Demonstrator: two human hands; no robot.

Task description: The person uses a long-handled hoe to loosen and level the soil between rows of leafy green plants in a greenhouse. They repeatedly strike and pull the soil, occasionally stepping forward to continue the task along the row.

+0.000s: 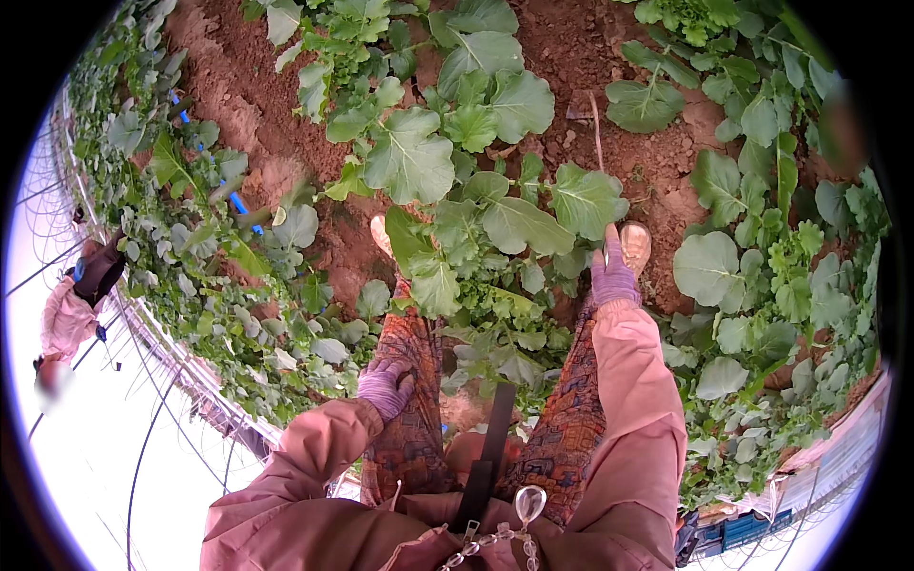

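Leafy green plants with broad lobed leaves grow in a row between my legs. My left hand, in a purple striped glove with bare fingertips, rests on the patterned trousers over my left leg and holds nothing that I can see. On the other side, my right hand, gloved alike, reaches down beside my right shoe. Its index finger points towards a broad leaf at the row's edge. Something pale and narrow shows between its fingers, too small to name; its grip on it is unclear.
More leafy rows stand at left and right, with reddish-brown soil between them. A blue pipe or strip lies among the left plants. A person in pink is at the far left. Blue crates stand at lower right.
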